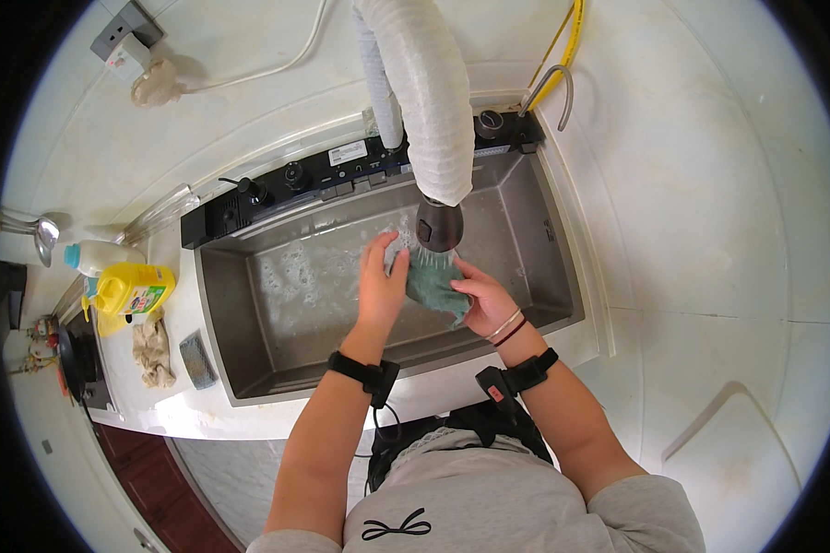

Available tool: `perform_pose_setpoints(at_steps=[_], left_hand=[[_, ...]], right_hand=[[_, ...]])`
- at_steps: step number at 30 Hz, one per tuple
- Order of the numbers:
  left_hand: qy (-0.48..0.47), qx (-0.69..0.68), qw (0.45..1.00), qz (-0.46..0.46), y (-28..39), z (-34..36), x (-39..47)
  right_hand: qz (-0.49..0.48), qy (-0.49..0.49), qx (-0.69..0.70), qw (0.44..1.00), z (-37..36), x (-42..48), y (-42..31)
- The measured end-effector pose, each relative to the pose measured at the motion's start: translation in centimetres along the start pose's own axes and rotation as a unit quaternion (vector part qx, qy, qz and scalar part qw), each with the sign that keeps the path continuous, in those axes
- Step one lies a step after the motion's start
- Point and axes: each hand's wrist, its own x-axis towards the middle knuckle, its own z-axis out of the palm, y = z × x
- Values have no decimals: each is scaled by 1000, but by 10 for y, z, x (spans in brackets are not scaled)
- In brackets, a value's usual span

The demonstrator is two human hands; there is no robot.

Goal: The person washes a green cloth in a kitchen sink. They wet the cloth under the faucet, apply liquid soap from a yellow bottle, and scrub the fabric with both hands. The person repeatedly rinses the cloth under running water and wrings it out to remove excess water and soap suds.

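A wet green cloth (434,282) is held under the dark faucet spray head (440,225), and water streams from the head onto it. My right hand (483,297) grips the cloth's right side, with the thumb and fingers on it. At the cloth's left edge is my left hand (383,280), its thumb and fingers apart; whether it touches the cloth is hard to tell. Both hands are over the grey sink basin (332,332), where suds and shallow water lie on the bottom. A white wrapped hose (429,97) leads down to the spray head.
Left of the sink, the counter holds a yellow detergent bottle (135,289), a bottle with a blue cap (97,257), a crumpled beige cloth (152,349) and a grey scouring sponge (197,359). A black control panel (318,181) with knobs runs along the sink's back edge.
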Motion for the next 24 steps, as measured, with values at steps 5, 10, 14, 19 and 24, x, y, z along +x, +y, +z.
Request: perform_pose_setpoints(at_steps=[5,10,14,19,24], left_hand=[[-68,18,995,-74,19,18,-32],[-64,105,991,61,9,26,-41],[-61,69,993,70,-5,21,-37],[-37,-34,997,-66,-13,19,-36],[-59,-85,989,-109,-2,18,-35]], right_hand=[[-65,79,59,993,8,4,4],[-103,126,7,987,1,10,12],[-54,116,-6,992,-6,6,10],[-51,120,15,991,5,3,10],[-76,106,-144,981,0,8,14]])
